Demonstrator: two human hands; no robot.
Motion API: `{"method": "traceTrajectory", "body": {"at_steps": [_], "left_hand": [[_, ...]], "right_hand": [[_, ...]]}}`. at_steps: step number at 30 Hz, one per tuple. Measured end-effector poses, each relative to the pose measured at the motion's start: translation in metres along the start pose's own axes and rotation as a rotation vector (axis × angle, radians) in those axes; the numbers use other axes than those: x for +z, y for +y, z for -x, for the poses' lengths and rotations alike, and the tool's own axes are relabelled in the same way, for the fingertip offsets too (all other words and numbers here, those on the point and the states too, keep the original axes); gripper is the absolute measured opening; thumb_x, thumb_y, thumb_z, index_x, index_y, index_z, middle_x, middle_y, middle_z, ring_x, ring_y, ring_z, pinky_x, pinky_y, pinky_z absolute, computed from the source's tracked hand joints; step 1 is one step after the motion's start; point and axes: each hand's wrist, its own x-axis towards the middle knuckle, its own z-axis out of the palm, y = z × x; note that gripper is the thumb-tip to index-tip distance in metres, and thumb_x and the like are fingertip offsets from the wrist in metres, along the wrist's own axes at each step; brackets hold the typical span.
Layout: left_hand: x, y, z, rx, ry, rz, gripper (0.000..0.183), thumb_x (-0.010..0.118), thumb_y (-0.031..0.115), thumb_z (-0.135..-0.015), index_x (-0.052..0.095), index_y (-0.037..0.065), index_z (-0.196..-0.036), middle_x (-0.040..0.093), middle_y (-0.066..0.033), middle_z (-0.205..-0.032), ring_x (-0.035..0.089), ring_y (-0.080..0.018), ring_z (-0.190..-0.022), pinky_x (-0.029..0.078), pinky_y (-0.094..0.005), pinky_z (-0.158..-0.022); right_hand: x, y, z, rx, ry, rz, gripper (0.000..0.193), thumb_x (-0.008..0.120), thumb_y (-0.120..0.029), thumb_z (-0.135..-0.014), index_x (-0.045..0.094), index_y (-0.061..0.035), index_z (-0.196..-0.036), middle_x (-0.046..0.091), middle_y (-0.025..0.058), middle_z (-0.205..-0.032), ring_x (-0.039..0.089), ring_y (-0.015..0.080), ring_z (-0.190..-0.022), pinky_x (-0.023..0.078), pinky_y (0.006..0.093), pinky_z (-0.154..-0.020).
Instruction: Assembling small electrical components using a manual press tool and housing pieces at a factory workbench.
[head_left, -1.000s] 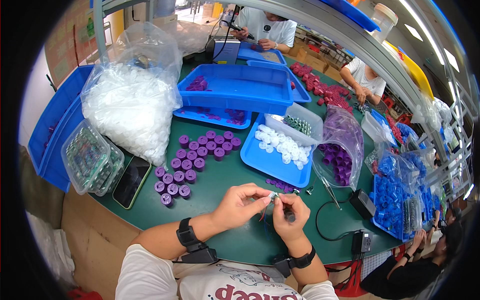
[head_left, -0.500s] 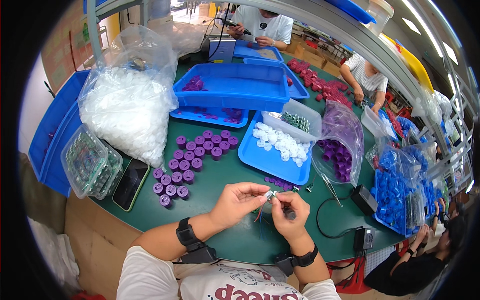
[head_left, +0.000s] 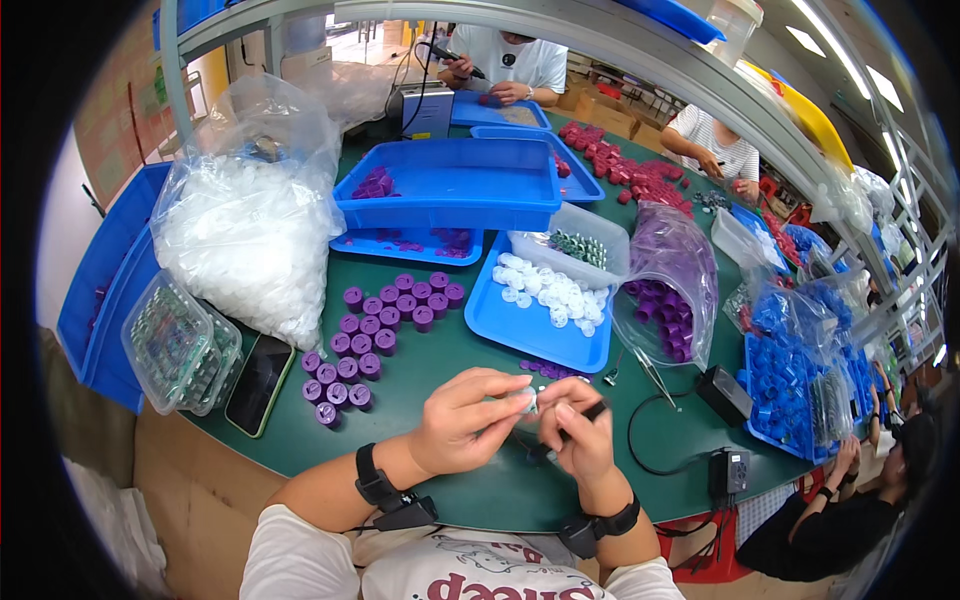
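Near the table's front edge, my left hand [head_left: 465,422] is closed, thumb and fingers pinching a small whitish part [head_left: 531,402]. My right hand [head_left: 580,432] faces it closely, closed around a dark rod-shaped tool [head_left: 597,410]; motion smears its fingers, and the tool's exact kind is unclear. Just beyond the hands lie several small purple pieces [head_left: 545,369]. Rows of short purple cylinders [head_left: 369,325] stand to the left of them. A blue tray [head_left: 485,313] holds translucent white discs [head_left: 560,297] and a clear tub [head_left: 610,247] of green circuit boards.
A big bag of white parts [head_left: 245,235] and a phone [head_left: 262,385] are at left. Right of my hands lie tweezers [head_left: 655,375], a black adapter [head_left: 724,397] with cable, and an open bag of purple cups [head_left: 668,300]. Co-workers sit across and at right.
My right hand has turned, and the dark tool now points differently in it. The small part stays in my left fingers. The whole view has shifted slightly.
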Motion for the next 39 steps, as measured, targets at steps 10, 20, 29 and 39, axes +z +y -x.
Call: {"method": "traceTrajectory", "body": {"at_steps": [10, 20, 29, 39], "left_hand": [[-0.007, 0.000, -0.003, -0.129, -0.140, 0.181, 0.029, 0.063, -0.009, -0.071, 0.064, 0.000, -0.098, 0.063, -0.0152, -0.100, 0.063, -0.0250, -0.083, 0.049, -0.0316, -0.074], [-0.007, -0.003, 0.006, -0.639, -0.115, 0.516, 0.016, 0.063, -0.001, -0.081, 0.066, -0.001, -0.097, 0.060, -0.0117, -0.100, 0.056, -0.0170, -0.094, 0.044, -0.0276, -0.081], [0.007, 0.004, 0.015, -0.529, -0.010, 0.074, 0.015, 0.066, 0.001, -0.080, 0.067, 0.000, -0.095, 0.058, -0.0104, -0.099, 0.053, -0.0158, -0.095, 0.041, -0.0276, -0.084], [0.009, 0.000, 0.012, -0.447, 0.030, 0.117, 0.009, 0.066, 0.001, -0.078, 0.067, 0.000, -0.086, 0.063, -0.0101, -0.079, 0.060, -0.0163, -0.070, 0.047, -0.0263, -0.063]], "right_hand": [[-0.007, 0.004, -0.003, 0.297, -0.074, -0.384, 0.008, 0.054, -0.006, -0.090, 0.054, -0.0016, -0.096, 0.063, 0.0128, -0.083, 0.042, 0.0047, -0.046, 0.031, 0.0186, -0.044], [-0.003, 0.011, -0.002, 0.179, -0.032, -0.287, 0.005, 0.054, -0.003, -0.089, 0.055, -0.0013, -0.093, 0.062, 0.0134, -0.083, 0.041, 0.0057, -0.049, 0.032, 0.0194, -0.044], [0.007, 0.017, 0.002, -0.017, 0.097, -0.100, 0.006, 0.058, 0.000, -0.086, 0.055, -0.0013, -0.092, 0.062, 0.0121, -0.083, 0.044, 0.0052, -0.051, 0.033, 0.0187, -0.044], [0.010, 0.019, 0.004, -0.118, 0.208, 0.154, 0.006, 0.059, 0.000, -0.086, 0.054, -0.0003, -0.088, 0.061, 0.0111, -0.082, 0.046, 0.0058, -0.050, 0.036, 0.0192, -0.045]]}}
